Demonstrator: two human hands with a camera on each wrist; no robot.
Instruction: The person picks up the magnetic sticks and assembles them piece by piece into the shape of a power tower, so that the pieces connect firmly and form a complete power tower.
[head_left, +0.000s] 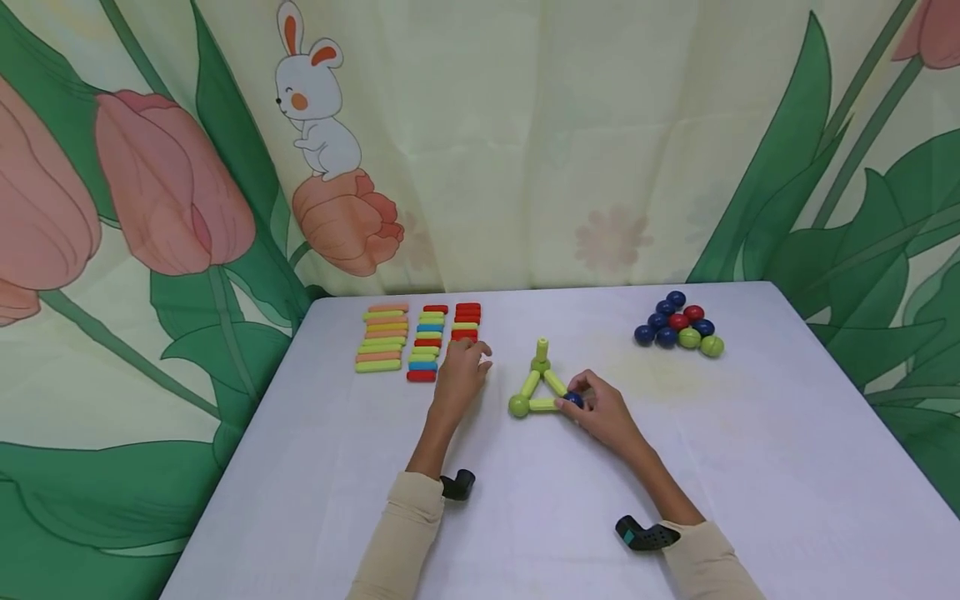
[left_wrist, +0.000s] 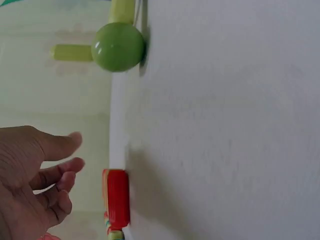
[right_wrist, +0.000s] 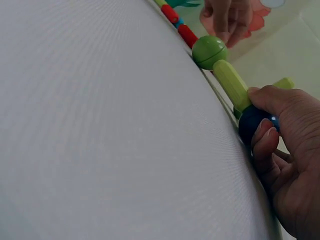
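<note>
On the table lies a triangle of yellow-green rods (head_left: 542, 405) joined by balls. One corner is a green ball (head_left: 519, 406), which also shows large in the left wrist view. A second green ball (head_left: 540, 364) at the far corner carries an upright rod (head_left: 542, 348). My right hand (head_left: 604, 415) pinches the dark blue ball (right_wrist: 251, 125) at the near right corner, its thumb lying by the rod's end. Over the right column of rods (head_left: 467, 321) hovers my left hand (head_left: 461, 377), fingers loosely bent with nothing between them. Below its fingertips a red rod (left_wrist: 118, 198) shows.
Two more columns of short coloured rods lie at the left: longer orange and green ones (head_left: 382, 343), and a mixed column (head_left: 427, 342). Loose balls in blue, red and green (head_left: 666, 337) cluster at the back right. A printed curtain (head_left: 510, 167) hangs behind the table.
</note>
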